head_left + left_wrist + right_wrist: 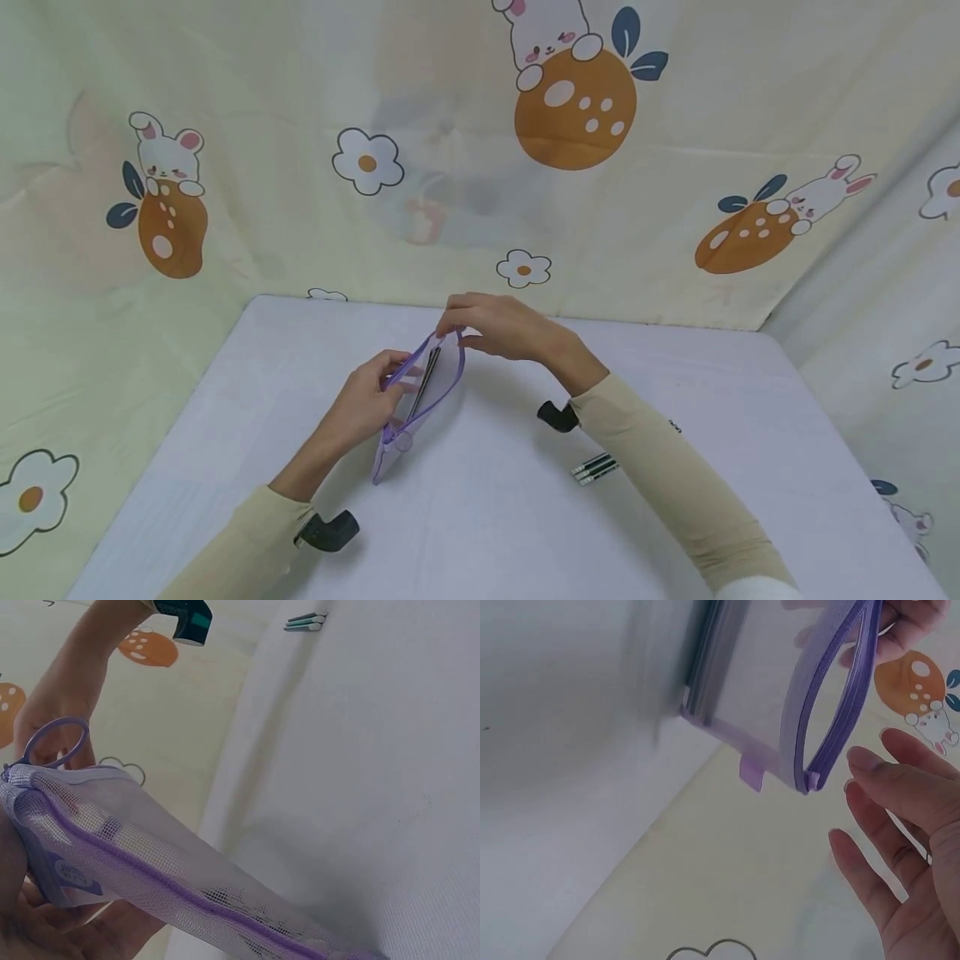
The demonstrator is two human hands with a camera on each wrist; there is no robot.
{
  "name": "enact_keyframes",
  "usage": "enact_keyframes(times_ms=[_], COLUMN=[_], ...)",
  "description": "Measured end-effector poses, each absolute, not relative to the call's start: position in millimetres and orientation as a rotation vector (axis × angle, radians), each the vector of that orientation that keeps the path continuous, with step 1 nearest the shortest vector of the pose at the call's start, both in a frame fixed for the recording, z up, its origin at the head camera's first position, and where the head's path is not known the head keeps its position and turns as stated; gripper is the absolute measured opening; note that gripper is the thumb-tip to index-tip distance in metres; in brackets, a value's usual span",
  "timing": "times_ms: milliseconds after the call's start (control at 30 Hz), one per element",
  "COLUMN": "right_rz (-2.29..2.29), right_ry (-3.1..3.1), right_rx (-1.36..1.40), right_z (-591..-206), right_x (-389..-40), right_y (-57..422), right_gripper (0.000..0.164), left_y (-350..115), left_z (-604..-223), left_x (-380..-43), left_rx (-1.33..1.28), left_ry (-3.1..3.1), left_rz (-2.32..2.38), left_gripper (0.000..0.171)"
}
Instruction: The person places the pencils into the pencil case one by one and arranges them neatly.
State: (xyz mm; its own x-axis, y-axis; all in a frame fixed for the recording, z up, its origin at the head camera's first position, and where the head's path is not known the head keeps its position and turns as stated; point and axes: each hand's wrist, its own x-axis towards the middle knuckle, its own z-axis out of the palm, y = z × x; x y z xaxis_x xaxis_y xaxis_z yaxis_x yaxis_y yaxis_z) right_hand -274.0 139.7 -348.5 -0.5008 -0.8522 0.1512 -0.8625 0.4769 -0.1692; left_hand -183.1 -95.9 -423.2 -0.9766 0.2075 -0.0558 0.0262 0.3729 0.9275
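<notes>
Beige sleeves (678,483) are covering both forearms of the person, who is reaching over a white table (480,533). At each wrist, a black device (328,532) is sticking out.

Between the two hands, a purple mesh zipper pouch (442,385) is being held tilted over the table, its mouth gaping upward. Whether its lower edge is touching the table, I cannot tell. The left hand (365,404) is gripping this pouch at one side, its thumb and fingers closing about the purple zipper edge. The right hand (504,327) is hovering just beside the far end of the mouth and is gripping nothing; in the right wrist view its fingers are opening loosely, and a small gap is showing between them and the pouch corner.

Inside the pouch, dark slender sticks (424,382) are lying lengthwise. From one zipper end a purple ring (66,719) is hanging, and a lilac tab (752,773) is projecting from the seam.

To the right of the pouch, well apart, three dark green pencils (597,468) with white ends are lying together, the right sleeve partly hiding them. Behind the table, a cream cloth (300,233) is showing printed rabbits, orange fruits and flowers.
</notes>
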Motion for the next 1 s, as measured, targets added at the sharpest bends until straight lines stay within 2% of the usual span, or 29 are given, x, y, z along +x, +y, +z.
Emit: enact_keyframes(times_ms=[200, 500, 1000], right_rz=[0.447, 0.598, 0.777], right_ry=[-2.75, -2.932, -3.069], right_rx=[1.503, 1.453, 1.347], right_z=[-347, -339, -352], right_x=[-273, -265, -245], right_y=[158, 190, 244], right_gripper=[0.037, 0.017, 0.02], left_y=[-98, -99, -99], left_z=[-423, -424, -424], left_x=[-183, -183, -184], left_rx=[0.221, 0.228, 0.218], left_ry=[2.467, 2.474, 2.465], left_rz=[1.653, 1.655, 1.659], left_gripper=[0.039, 0.039, 0.041])
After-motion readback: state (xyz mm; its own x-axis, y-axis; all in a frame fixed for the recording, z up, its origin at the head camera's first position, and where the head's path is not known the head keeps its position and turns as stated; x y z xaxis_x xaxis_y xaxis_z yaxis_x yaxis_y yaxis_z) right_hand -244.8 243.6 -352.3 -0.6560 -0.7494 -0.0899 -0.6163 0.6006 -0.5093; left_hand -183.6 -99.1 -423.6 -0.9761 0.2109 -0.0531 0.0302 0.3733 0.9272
